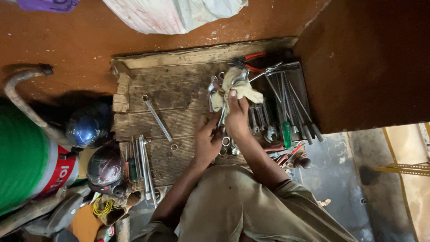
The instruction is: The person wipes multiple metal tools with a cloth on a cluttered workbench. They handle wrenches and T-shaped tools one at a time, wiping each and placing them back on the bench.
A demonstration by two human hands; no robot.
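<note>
My right hand grips a pale yellowish rag wrapped around the upper part of a metal wrench. Just below it, my left hand holds the lower end of that same wrench. Both hands are over a worn wooden board on the floor. A heap of wrenches and long steel tools lies just right of my hands, with red-handled pliers at its top.
One long spanner lies alone on the board, and a row of spanners sits at its left edge. Two dark helmets and a green drum stand at left. A green-handled screwdriver lies right.
</note>
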